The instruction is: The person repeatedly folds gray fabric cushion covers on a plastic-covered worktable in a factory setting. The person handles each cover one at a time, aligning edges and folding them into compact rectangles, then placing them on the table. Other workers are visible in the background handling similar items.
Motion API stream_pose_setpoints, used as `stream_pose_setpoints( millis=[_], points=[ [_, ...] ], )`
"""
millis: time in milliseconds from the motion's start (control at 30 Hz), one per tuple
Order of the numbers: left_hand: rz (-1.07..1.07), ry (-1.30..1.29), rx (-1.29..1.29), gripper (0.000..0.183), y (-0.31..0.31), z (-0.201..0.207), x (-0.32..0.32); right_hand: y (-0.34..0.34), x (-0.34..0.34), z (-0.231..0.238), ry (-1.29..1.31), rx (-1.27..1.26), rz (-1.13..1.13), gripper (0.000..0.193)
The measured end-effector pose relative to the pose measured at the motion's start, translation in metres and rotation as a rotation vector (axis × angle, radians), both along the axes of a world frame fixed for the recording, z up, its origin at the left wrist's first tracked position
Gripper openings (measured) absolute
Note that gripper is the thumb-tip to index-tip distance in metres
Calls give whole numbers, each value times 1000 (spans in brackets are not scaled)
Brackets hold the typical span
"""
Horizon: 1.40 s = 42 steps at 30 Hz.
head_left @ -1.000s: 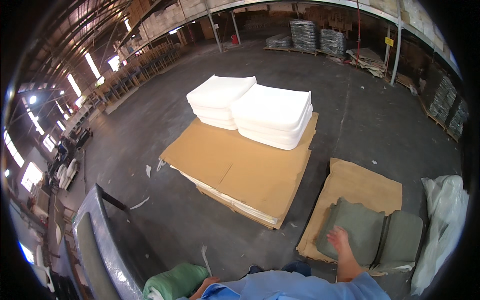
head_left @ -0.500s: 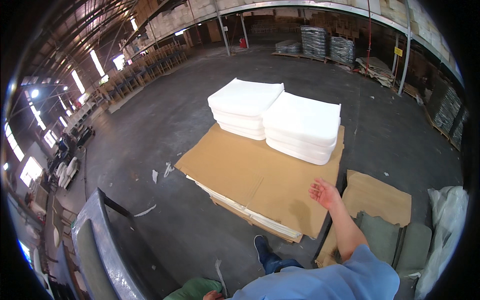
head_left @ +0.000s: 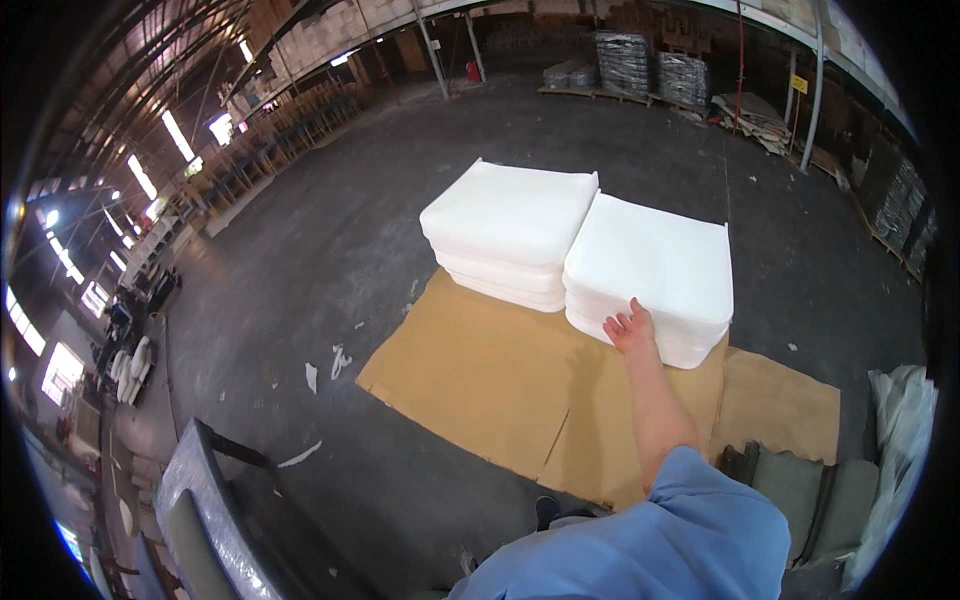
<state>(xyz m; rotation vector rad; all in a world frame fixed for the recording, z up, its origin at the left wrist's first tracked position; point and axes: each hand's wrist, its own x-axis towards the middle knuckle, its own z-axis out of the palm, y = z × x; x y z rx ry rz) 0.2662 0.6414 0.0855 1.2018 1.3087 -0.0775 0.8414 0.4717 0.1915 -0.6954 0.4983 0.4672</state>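
Two stacks of white, foam-like cushions stand side by side at the far edge of a brown cardboard sheet. The left stack (head_left: pixel 510 215) touches the right stack (head_left: pixel 650 260); each is several cushions high with rounded corners. My right hand (head_left: pixel 631 328) is stretched out in front of the right stack, fingers apart and slightly bent, holding nothing. It overlaps the front of that stack, and I cannot tell whether it touches. Under the stacks, the cardboard sheet (head_left: pixel 490 365) reaches back toward my body. My left hand is out of view.
At the near left stands a plastic-wrapped piece of furniture (head_left: pixel 215 510). Grey-green cushions (head_left: pixel 790 490) and clear plastic wrap (head_left: pixel 895 430) lie at the right by another cardboard piece (head_left: pixel 785 400). Wrapped pallets (head_left: pixel 625 65) stand far back; white scraps (head_left: pixel 312 377) litter the floor.
My right hand has moved forward from above the cardboard to the front of the right stack. My body is closer to the stacks, and my left hand has left the view.
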Motion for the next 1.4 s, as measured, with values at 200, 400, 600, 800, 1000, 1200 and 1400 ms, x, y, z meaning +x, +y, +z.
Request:
stream_pose_setpoints(
  millis=[200, 400, 600, 800, 1000, 1200, 1400],
  points=[
    [-28, -12, 15, 37, 54, 3, 28, 36, 31, 4, 190, -59, -157, 88],
    [-70, -43, 13, 37, 89, 4, 46, 37, 55, 2, 253, -76, -207, 65],
    [-98, -56, 14, 37, 108, 5, 69, 43, 64, 25, 112, -55, -282, 79],
    [-125, -51, 17, 38, 114, 7, 84, 60, 77, 66, -208, 104, -406, 71],
    [-181, -44, 4, 38, 122, 13, 110, 64, 57, 15, -113, 188, -519, 71],
    [-268, -35, 17, 38, 130, 13, 125, 58, 68, 27, -7, 43, -673, 63],
    [-422, -84, 13, 38, 133, 15, 145, -14, 67, 102, -118, 1, -749, 54]
  ],
)
